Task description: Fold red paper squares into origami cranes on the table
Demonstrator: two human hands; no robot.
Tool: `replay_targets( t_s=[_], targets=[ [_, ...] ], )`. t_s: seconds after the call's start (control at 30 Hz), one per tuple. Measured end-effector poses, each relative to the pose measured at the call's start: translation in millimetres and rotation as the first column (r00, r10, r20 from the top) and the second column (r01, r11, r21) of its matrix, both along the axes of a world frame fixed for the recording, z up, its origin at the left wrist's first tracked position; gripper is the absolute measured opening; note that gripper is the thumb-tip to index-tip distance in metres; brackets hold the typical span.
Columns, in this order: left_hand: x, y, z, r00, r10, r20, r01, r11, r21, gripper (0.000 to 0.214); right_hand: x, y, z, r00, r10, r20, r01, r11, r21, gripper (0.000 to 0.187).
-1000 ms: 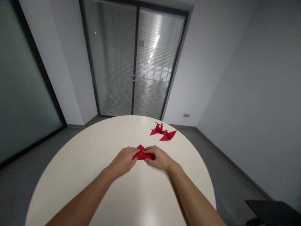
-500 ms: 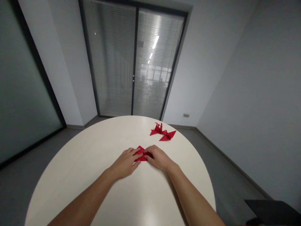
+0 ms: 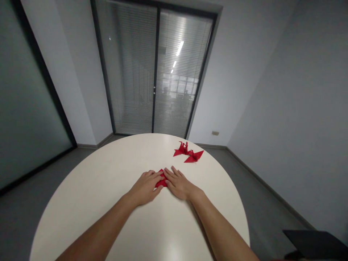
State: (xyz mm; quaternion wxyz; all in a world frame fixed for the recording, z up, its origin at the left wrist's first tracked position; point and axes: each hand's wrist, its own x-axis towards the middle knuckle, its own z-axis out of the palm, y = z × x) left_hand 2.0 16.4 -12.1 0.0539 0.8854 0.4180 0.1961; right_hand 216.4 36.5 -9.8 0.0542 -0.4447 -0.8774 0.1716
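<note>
A small folded piece of red origami paper [image 3: 162,181] lies flat on the round white table [image 3: 108,163], partly covered by both hands. My left hand [image 3: 146,186] rests on its left side, open, with fingers stretched over the paper. On the right side, my right hand [image 3: 178,184] lies flat with its fingers spread, the fingertips touching the paper's right edge. The folds under the fingers are hidden. Farther back on the right stand red origami cranes [image 3: 194,156], wings out and close together.
The table's curved rim runs around both arms. A dark chair-like object [image 3: 318,243] stands at the lower right beyond the table. Glass panels with blinds [image 3: 136,72] stand behind the table, and a grey wall [image 3: 299,127] lies to the right.
My right hand has gone from curled fingers at the paper's right edge to lying flat with fingers spread. Less of the red paper shows on the right. The left hand has hardly moved.
</note>
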Motion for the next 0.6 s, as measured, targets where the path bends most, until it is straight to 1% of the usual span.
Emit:
replay_targets(
  t_s=[0.1, 0.27, 0.43, 0.53, 0.6],
  targets=[
    [-1, 0, -0.5, 1.0, 0.031, -0.008, -0.03, 0.999, 0.016, 0.033, -1, -2, 2.6, 1.0, -0.006, 0.011, 0.006, 1.0, 0.003, 0.059],
    [-2, 0, 0.7, 0.999, 0.036, 0.012, -0.037, 0.999, 0.024, 0.031, -3, -3, 3.8, 1.0, 0.001, 0.007, -0.001, 1.0, 0.022, 0.058],
    [-4, 2, -0.2, 0.998, 0.049, 0.049, -0.05, 0.999, 0.006, 0.045, -2, -1, 4.4, 1.0, 0.023, -0.005, -0.023, 1.0, 0.017, 0.059],
    [-5, 4, -0.7, 0.998, 0.038, 0.052, -0.038, 0.999, -0.003, 0.044, 3, 1, 5.0, 0.998, 0.048, -0.031, -0.047, 0.998, 0.042, 0.061],
    [-4, 4, -0.2, 0.998, 0.037, 0.05, -0.037, 0.999, -0.013, 0.041, 8, 2, 7.5, 0.994, 0.092, -0.055, -0.087, 0.993, 0.082, 0.061]
  ],
)
